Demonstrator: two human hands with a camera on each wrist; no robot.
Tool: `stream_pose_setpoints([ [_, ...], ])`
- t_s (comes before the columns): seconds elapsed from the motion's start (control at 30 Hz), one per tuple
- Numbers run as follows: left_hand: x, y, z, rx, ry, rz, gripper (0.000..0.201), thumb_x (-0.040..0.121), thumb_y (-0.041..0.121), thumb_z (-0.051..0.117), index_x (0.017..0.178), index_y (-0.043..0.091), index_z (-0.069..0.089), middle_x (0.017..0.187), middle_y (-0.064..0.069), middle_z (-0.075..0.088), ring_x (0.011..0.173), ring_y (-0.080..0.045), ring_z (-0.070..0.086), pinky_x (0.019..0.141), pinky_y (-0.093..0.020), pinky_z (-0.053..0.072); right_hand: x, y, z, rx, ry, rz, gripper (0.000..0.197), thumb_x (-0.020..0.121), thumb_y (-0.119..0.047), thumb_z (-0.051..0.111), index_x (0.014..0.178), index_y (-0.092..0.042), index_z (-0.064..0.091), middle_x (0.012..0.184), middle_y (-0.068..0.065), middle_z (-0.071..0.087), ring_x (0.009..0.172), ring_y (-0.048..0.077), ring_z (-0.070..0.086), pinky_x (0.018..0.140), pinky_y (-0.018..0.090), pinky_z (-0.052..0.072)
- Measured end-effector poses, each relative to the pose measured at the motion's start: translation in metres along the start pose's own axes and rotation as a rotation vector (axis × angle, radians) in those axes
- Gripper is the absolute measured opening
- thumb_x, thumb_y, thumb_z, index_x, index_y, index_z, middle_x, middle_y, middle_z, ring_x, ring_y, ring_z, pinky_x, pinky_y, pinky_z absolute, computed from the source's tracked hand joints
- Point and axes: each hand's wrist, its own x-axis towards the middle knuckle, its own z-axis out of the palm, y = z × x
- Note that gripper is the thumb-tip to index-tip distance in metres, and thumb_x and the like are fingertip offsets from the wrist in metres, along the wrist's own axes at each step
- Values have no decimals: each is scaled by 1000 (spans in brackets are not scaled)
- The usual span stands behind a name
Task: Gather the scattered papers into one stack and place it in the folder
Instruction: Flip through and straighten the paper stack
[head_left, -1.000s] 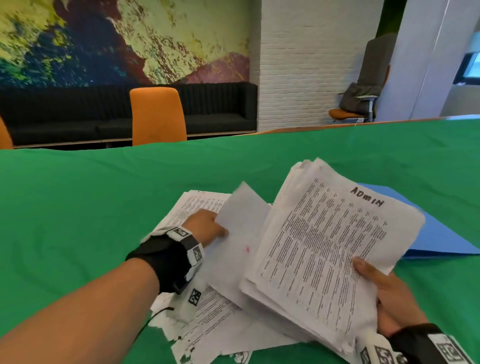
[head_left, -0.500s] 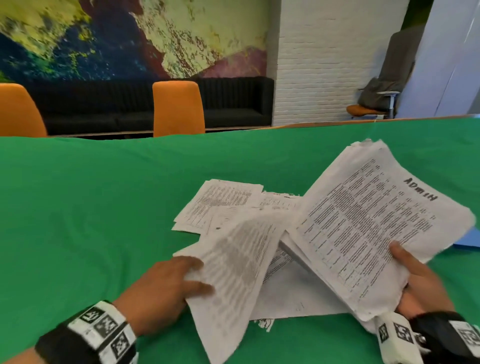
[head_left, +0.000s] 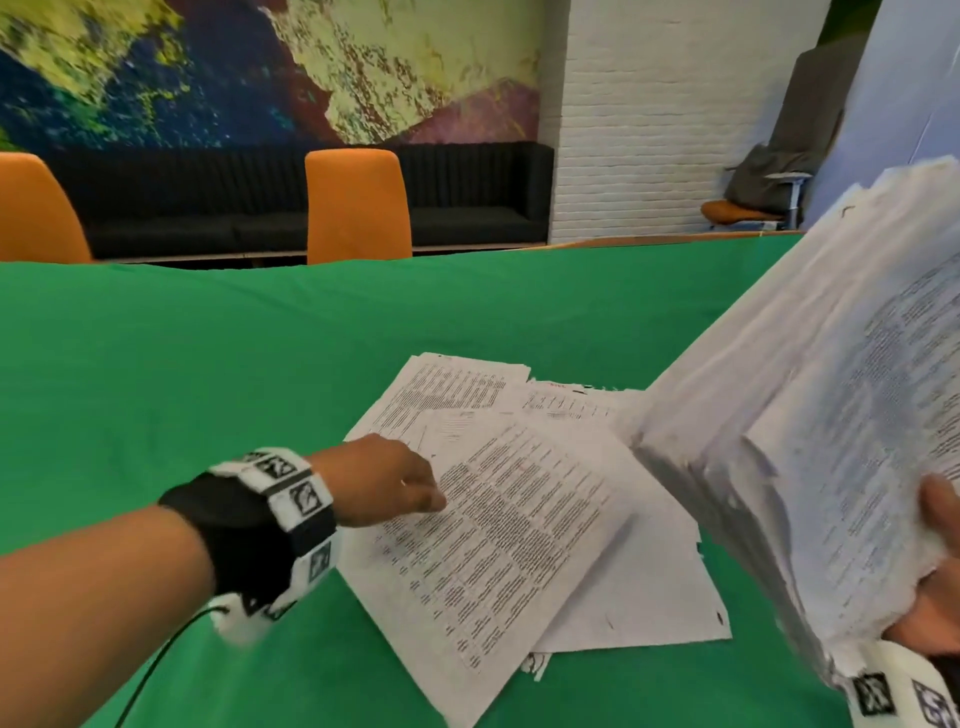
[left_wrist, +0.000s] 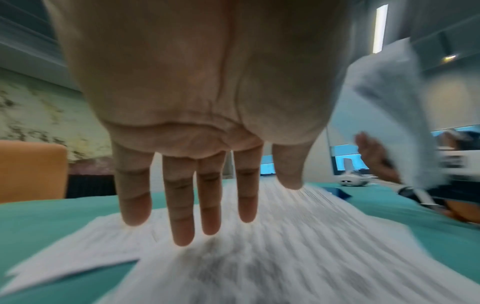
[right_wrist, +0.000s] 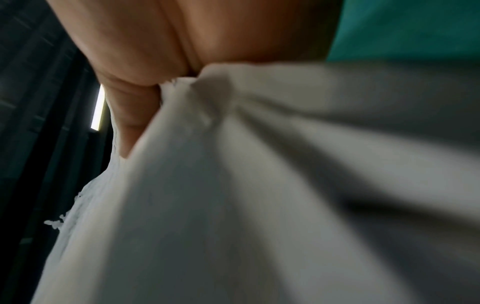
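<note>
where green cloth (head_left: 208, 364) meets orange chairs (head_left: 358, 205), left hand (head_left: 379, 480) fingers spread; right hand (head_left: 940, 566) grips stack (head_left: 810, 415).

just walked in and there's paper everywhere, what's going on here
A person is gathering scattered papers off a green table. Their right hand grips a thick stack of papers, lifted and tilted above the table. The left hand reaches, fingers straight, over the loose sheets lying overlapped on the cloth; whether it touches them is unclear. The folder is out of the head view.
</note>
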Motion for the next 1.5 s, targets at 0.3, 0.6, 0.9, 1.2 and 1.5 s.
stream_pose_setpoints([
  [0.3, 83, 2, 28, 26, 93, -259, 99, 66, 61, 83, 147, 31, 34, 137, -7, 47, 117, -28, 56, 95, -42, 50, 24, 64, 43, -408, 560, 40, 49, 84, -5, 59, 132, -9, 62, 121, 22, 72, 104, 42, 72, 77, 59, 60],
  [0.6, 82, 0, 28, -21, 74, -379, 85, 56, 62, 87, 121, 21, 52, 115, -2, 55, 100, -24, 59, 91, -42, 54, 22, 67, 54, -510, 631, 151, 40, 86, -6, 62, 126, -7, 62, 114, 23, 74, 99, 45, 73, 79, 58, 61],
  [0.9, 71, 9, 17, -194, 257, -214, 35, 88, 34, 71, 117, 24, 56, 102, 4, 65, 85, -17, 63, 70, -27, 52, 21, 69, 60, -523, 668, 143, 42, 84, -6, 63, 126, -5, 62, 116, 25, 73, 103, 48, 71, 100, 65, 47],
  [1.2, 27, -5, -7, -912, 301, -105, 31, 81, 17, 72, 111, 18, 63, 101, -23, 71, 88, -40, 70, 79, -53, 60, 28, 63, 75, -387, 562, 39, 45, 83, -5, 60, 128, -6, 62, 121, 23, 72, 105, 42, 72, 75, 54, 62],
  [1.5, -60, -1, 14, -1670, 311, 134, 46, 103, 44, 42, 132, 13, 60, 124, -21, 69, 108, -40, 68, 87, -52, 58, 101, 113, 128, -535, 384, 141, 43, 85, -5, 62, 129, -4, 62, 124, 23, 70, 110, 42, 69, 93, 57, 57],
])
